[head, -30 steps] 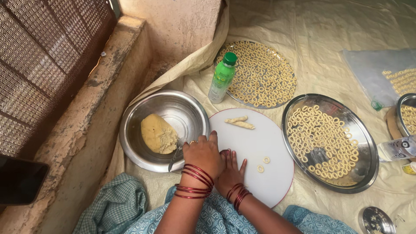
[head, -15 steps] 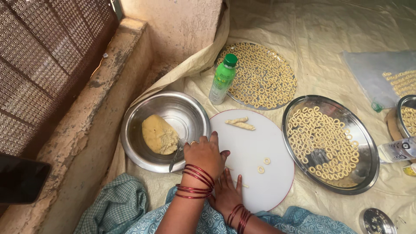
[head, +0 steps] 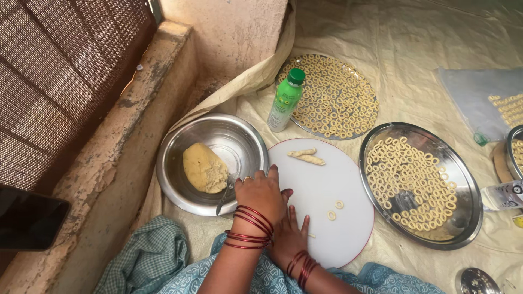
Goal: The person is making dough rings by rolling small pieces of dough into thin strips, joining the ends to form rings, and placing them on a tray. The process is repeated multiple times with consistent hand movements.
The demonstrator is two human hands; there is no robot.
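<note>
Since the earlier frames, the right hand (head: 287, 239) has slid back toward the body, under the left hand (head: 263, 194). Both press flat, fingers extended, on the round white board (head: 327, 179); whatever dough lies beneath is hidden. Two dough rolls (head: 308, 157) lie lengthwise left-to-right near the board's far edge.

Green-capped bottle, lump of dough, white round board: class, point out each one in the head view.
green-capped bottle (head: 284, 103): head view, middle of its body.
lump of dough (head: 204, 167): head view, centre of the lump, in the steel bowl (head: 180, 179).
white round board (head: 321, 190): head view, bare middle of its surface.
</note>
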